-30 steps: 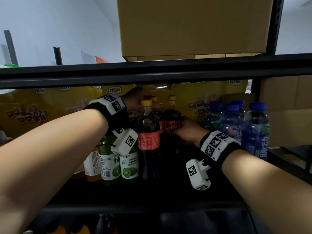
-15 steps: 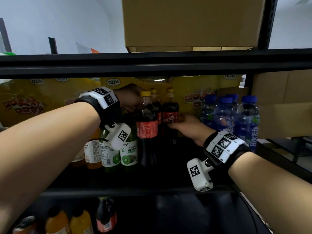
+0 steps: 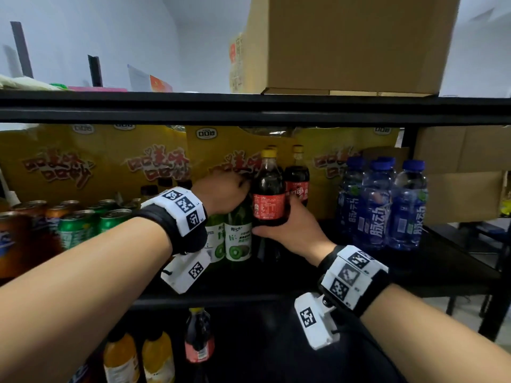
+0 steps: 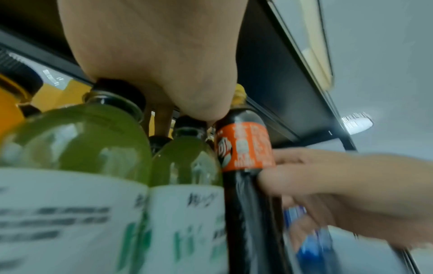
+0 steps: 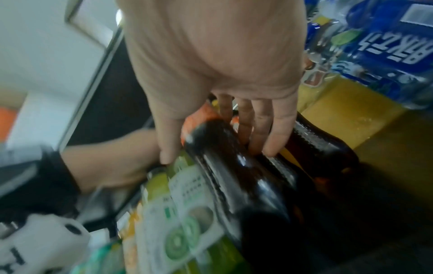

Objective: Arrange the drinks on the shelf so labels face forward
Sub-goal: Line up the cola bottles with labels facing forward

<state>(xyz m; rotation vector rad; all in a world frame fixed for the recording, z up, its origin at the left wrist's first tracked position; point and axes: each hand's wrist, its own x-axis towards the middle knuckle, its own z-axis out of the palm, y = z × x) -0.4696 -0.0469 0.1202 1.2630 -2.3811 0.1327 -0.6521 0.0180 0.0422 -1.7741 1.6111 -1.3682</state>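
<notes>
A front cola bottle (image 3: pixel 268 189) with a yellow cap stands mid-shelf, its red label showing fine print toward me. My right hand (image 3: pixel 279 225) grips its body just below the label, thumb on the left, fingers (image 5: pixel 257 137) wedged between it and a second cola bottle (image 3: pixel 297 183) behind. My left hand (image 3: pixel 226 192) reaches over the green kiwi bottles (image 3: pixel 237 239) to the front cola's shoulder. Its fingertips are hidden, so its hold is unclear. In the left wrist view the cola bottle (image 4: pixel 246 148) stands right of the green bottles (image 4: pixel 185 163).
Blue water bottles (image 3: pixel 381 205) stand in a group to the right, drink cans (image 3: pixel 77 228) to the left. Yellow cartons (image 3: pixel 83 161) line the back. The black upper shelf beam (image 3: pixel 249 106) carries a cardboard box (image 3: pixel 345 42). More bottles (image 3: pixel 199 335) sit on the shelf below.
My right hand left the rear cola bottle and now grips the front one. My left hand dropped from near its cap to its shoulder.
</notes>
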